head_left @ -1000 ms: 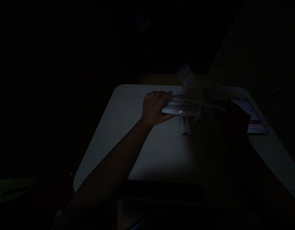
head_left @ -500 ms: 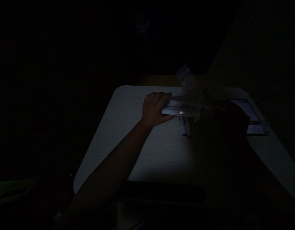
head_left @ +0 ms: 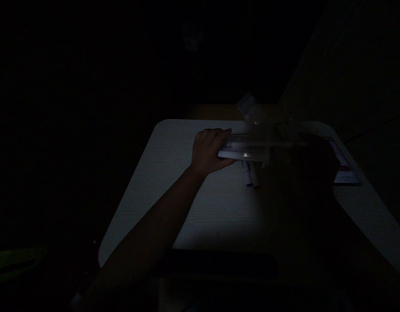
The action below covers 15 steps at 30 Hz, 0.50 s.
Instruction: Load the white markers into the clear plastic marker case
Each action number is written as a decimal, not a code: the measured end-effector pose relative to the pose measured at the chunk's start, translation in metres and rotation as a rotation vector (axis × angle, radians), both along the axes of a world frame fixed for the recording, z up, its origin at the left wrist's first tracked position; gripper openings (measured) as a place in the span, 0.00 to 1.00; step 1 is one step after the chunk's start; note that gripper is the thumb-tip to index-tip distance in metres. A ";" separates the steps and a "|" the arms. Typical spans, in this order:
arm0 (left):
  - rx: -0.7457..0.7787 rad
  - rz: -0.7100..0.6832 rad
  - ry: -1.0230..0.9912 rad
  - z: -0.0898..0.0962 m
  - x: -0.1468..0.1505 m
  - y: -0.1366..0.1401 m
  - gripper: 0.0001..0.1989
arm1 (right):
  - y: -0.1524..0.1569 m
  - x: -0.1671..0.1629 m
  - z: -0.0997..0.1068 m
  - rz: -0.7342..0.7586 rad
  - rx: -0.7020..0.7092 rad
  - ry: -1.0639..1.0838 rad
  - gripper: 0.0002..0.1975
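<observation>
My left hand (head_left: 209, 149) is closed round the left end of a clear plastic pouch (head_left: 257, 152), thumb below and fingers above. Pale, long contents show through the plastic, too dim to name. The pouch's clear flap (head_left: 251, 109) sticks up at the back. At its right end is a slim pale pen-like stick (head_left: 293, 144), which runs into my right hand (head_left: 319, 160). Deep shadow covers that hand; its fingers seem closed on the stick. Just below the pouch, two white markers (head_left: 247, 174) lie side by side on the table, one blue-tipped, one red-tipped.
The pale table (head_left: 161, 173) has rounded corners and a dark strip (head_left: 219, 262) along its front edge. A lit phone or tablet screen (head_left: 346, 173) lies at the right, partly behind my right hand. Something green (head_left: 16, 262) shows at lower left. The surroundings are very dark.
The picture is darker and has shifted slightly downward. My right hand covers more of the screen, and the pale stick shows more clearly at the pouch's right end. The left hand keeps its hold.
</observation>
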State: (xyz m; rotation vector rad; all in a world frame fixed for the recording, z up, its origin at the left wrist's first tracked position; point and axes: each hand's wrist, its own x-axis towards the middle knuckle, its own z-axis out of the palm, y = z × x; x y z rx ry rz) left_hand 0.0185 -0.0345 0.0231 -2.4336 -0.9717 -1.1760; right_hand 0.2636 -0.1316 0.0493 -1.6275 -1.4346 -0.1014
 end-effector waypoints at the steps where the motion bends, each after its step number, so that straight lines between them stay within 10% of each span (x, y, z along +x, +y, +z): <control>1: 0.001 0.003 0.001 0.000 0.000 0.000 0.38 | 0.001 0.000 0.000 0.024 0.001 -0.001 0.22; 15: 0.021 -0.005 -0.008 -0.001 0.000 0.000 0.38 | 0.001 -0.002 -0.007 0.102 -0.090 0.032 0.24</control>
